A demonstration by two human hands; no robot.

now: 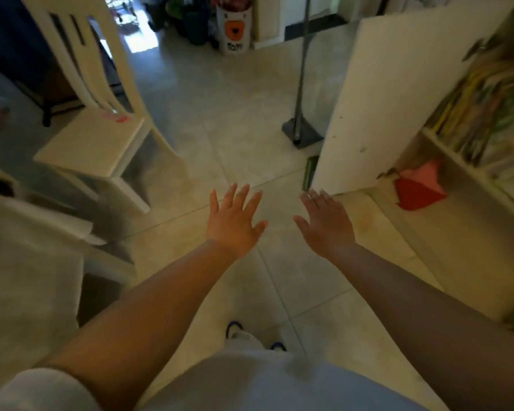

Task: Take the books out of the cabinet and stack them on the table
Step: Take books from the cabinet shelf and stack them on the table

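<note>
Fingers of both hands are straight and spread, holding nothing: the left hand (234,221) and the right hand (327,222) reach forward side by side, palms down, above the tiled floor (235,108), apart from each other and touching nothing. The cabinet (445,221) stands at the right with its white door (398,102) swung wide open, the door's lower corner just beyond the right hand's fingertips. The books (487,111) stand packed upright on an upper shelf of the cabinet, blurred, their spines a mix of yellow, green and white. On the cabinet's bottom shelf lies a red and pink object (419,189) near the door-side edge. A white chair (98,114) stands at the left, and the white table (27,262) fills the left edge. A grey pole on a flat base (301,126) stands on the floor beyond the door.
</note>
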